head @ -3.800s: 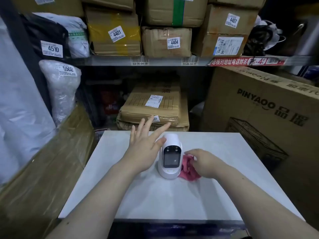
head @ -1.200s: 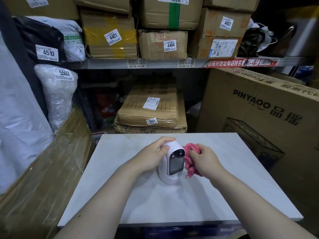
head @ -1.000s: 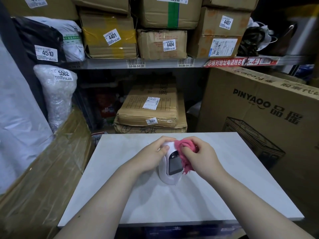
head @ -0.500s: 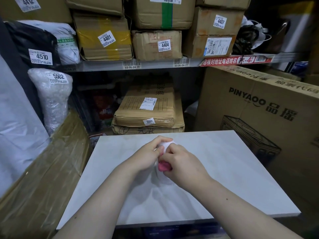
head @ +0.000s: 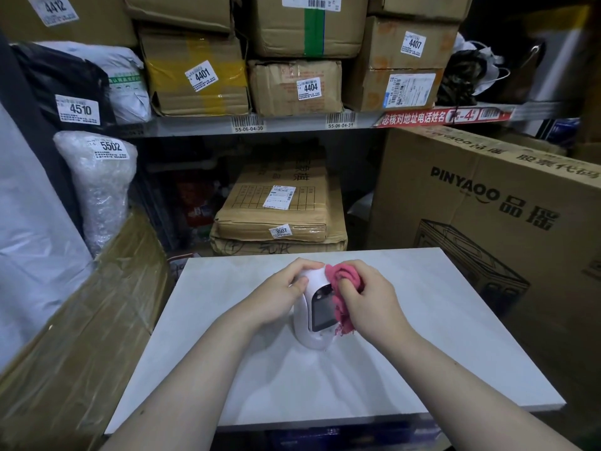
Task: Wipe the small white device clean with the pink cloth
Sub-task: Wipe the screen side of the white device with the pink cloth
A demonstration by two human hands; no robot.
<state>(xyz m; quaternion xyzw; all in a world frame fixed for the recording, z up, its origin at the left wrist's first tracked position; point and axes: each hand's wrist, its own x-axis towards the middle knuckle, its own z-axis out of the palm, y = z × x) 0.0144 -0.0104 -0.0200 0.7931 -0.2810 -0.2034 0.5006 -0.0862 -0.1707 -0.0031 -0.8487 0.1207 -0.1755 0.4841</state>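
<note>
While the small white device [head: 309,307] stood upright on the pale table [head: 439,336], the left hand [head: 276,299] curled round its top and left side, steadying it; the right hand [head: 370,304] clutched the bunched pink cloth [head: 341,284] against the device's upper right edge, beside its dark screen [head: 322,309]

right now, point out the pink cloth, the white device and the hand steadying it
pink cloth [head: 342,277]: head view, on the bunched top fold.
white device [head: 320,308]: head view, on its dark screen.
left hand [head: 282,295]: head view, on the back of the hand gripping the device's top.
</note>
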